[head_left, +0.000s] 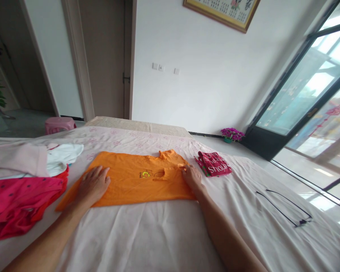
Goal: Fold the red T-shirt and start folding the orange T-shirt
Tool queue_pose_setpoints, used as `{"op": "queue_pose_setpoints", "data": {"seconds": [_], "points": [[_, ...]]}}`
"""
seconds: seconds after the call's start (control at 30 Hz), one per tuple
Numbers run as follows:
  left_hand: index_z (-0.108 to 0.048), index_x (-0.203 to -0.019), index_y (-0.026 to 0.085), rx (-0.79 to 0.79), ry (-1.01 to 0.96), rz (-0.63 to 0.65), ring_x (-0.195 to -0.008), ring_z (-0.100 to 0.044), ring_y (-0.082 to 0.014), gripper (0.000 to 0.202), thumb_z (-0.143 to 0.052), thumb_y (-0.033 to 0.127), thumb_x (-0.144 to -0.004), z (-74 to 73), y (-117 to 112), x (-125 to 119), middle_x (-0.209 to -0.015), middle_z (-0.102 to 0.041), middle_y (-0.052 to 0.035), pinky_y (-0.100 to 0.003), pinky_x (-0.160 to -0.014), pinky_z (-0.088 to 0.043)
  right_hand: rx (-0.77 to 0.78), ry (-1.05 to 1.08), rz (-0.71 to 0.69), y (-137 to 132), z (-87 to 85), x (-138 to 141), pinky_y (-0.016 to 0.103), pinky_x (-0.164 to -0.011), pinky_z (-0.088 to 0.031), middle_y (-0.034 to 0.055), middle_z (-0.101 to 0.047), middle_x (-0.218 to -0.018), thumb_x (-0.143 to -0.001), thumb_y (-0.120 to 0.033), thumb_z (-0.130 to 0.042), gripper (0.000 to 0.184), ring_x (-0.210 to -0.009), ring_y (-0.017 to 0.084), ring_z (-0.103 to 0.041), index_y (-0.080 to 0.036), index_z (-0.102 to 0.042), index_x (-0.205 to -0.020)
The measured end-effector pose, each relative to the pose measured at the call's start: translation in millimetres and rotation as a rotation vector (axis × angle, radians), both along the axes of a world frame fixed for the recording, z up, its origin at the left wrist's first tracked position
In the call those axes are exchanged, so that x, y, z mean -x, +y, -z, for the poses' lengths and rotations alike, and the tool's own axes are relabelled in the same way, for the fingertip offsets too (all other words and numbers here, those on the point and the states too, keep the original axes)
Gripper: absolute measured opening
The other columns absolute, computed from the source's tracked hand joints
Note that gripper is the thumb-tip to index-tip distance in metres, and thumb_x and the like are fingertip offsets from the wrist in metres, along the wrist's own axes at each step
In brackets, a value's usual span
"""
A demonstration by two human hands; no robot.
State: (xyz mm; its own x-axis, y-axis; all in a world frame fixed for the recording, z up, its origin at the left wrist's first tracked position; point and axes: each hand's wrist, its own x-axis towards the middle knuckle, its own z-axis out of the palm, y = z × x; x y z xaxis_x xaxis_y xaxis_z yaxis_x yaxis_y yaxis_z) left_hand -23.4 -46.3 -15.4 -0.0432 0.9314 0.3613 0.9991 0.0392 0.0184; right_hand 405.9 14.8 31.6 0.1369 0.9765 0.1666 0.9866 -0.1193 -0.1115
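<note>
An orange shirt [136, 179] with a small yellow print lies spread flat on the bed. My left hand [94, 184] rests open and flat on its left part, fingers stretched out. My right hand [192, 176] lies on the shirt's right edge near the folded sleeve, its fingers pressed down on the cloth. A small folded red cloth with white lettering [214, 164] sits just to the right of my right hand.
A pile of clothes, bright pink [19, 204], pale pink and white [61, 155], lies at the left on the pale sheet [164, 234]. A black cable [286, 211] lies at the right. Beyond the bed are a pink stool [59, 124], a door, a flower pot [231, 134] and a big window.
</note>
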Motion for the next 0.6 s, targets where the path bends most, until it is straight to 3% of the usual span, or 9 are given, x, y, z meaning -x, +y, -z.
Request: {"op": "queue_pose_setpoints", "data": {"seconds": [0.13, 0.27, 0.4, 0.6], "points": [[-0.055, -0.137, 0.012, 0.000, 0.005, -0.002, -0.133, -0.047, -0.0307, 0.053, -0.032, 0.030, -0.093, 1.1, 0.7, 0.6, -0.145, -0.051, -0.0185, -0.046, -0.109, -0.034, 0.025, 0.072, 0.015, 3.0, 1.3, -4.3, 0.031, -0.090, -0.044, 0.0061, -0.066, -0.123, -0.096, -0.039, -0.042, 0.038, -0.112, 0.023, -0.062, -0.029, -0.067, -0.123], [-0.055, -0.137, 0.013, 0.016, 0.011, -0.012, -0.133, -0.048, -0.0299, 0.053, -0.031, 0.030, -0.093, -1.5, -0.3, -1.7, -0.144, -0.052, -0.0171, -0.046, -0.110, -0.034, -0.015, 0.007, 0.023, 2.2, 1.2, -6.1, 0.034, -0.095, -0.042, 0.0079, -0.066, -0.123, -0.098, -0.041, -0.039, 0.042, -0.113, 0.024, -0.060, -0.030, -0.064, -0.129], [-0.056, -0.136, 0.012, 0.020, -0.015, -0.019, -0.133, -0.048, -0.0309, 0.053, -0.031, 0.030, -0.092, -4.4, -1.6, -3.4, -0.144, -0.052, -0.0178, -0.047, -0.110, -0.034, -0.046, -0.006, -0.058, -0.9, 0.5, -3.9, 0.035, -0.100, -0.038, 0.0053, -0.066, -0.124, -0.099, -0.041, -0.041, 0.039, -0.117, 0.025, -0.057, -0.032, -0.062, -0.131], [-0.056, -0.136, 0.012, 0.012, -0.005, -0.007, -0.133, -0.048, -0.0301, 0.053, -0.031, 0.030, -0.093, -3.0, -0.8, -2.0, -0.144, -0.052, -0.0178, -0.046, -0.109, -0.035, -0.189, 0.148, -0.087, -2.7, -5.0, -4.2, 0.029, -0.097, -0.041, 0.0059, -0.063, -0.128, -0.100, -0.031, -0.038, 0.043, -0.114, 0.021, -0.058, -0.028, -0.054, -0.139]]}}
